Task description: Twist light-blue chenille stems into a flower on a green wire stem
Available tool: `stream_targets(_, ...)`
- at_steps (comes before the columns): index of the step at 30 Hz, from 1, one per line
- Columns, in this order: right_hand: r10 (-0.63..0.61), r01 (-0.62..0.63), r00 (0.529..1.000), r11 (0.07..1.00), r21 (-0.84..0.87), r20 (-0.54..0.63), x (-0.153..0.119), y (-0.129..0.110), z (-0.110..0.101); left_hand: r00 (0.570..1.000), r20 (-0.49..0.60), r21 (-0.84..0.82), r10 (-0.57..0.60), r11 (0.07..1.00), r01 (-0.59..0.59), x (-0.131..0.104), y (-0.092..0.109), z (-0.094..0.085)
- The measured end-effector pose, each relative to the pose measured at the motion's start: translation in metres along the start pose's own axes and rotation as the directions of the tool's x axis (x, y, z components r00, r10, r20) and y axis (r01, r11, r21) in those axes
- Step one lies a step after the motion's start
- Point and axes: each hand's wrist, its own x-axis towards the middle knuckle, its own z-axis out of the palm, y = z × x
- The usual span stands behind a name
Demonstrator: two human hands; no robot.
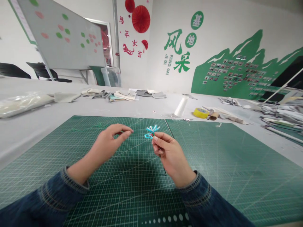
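Note:
My right hand [169, 151] pinches a small turquoise ornament [153, 128] between thumb and fingertips, above the green cutting mat [132, 189]. The ornament has several pale-dotted petals fanned out at the top, a turquoise loop at its left and a bit of red near my fingertips. To the left of it, apart from the ornament, my left hand [111, 138] is closed in a pinch, thumb and index tips nearly together. Whatever it may hold is too small to make out.
Behind the mats lie a white thread spool [181, 107], yellow tape [201, 113], a cardboard roll [214, 116] and fabric scraps [125, 95]. A plastic-wrapped bundle [23, 103] is at the left. More fabric strips [281, 112] pile up at the right. A second mat [227, 164] adjoins the first.

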Motion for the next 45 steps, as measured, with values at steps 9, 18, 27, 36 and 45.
stream_targets(9, 0.018, -0.017, 1.000, 0.996, -0.085, 0.010, -0.005, 0.008, 0.009, 0.940, 0.331, -0.770, 0.075, 0.597, 0.224, -0.024, 0.026, 0.058)
stream_targets(18, -0.039, 0.035, 0.999, 0.988, -0.151, -0.024, -0.007, 0.013, 0.012, 0.921, 0.259, -0.742, -0.290, 0.551, 0.382, -0.030, 0.033, 0.060)
stream_targets(27, -0.037, 0.031, 0.998, 0.993, -0.114, -0.051, -0.006, 0.010, 0.010, 0.907, 0.267, -0.701, -0.327, 0.580, 0.415, -0.030, 0.028, 0.061)
stream_targets(36, -0.003, 0.003, 1.000, 1.000, -0.024, -0.020, -0.005, 0.000, 0.006, 1.000, -0.005, -0.472, -0.022, 0.881, 0.017, -0.017, 0.013, 0.036)
stream_targets(45, 0.042, -0.042, 0.999, 0.999, -0.002, 0.009, -0.005, -0.001, 0.006, 0.989, -0.003, -0.746, -0.145, 0.659, 0.094, -0.006, 0.006, 0.031)
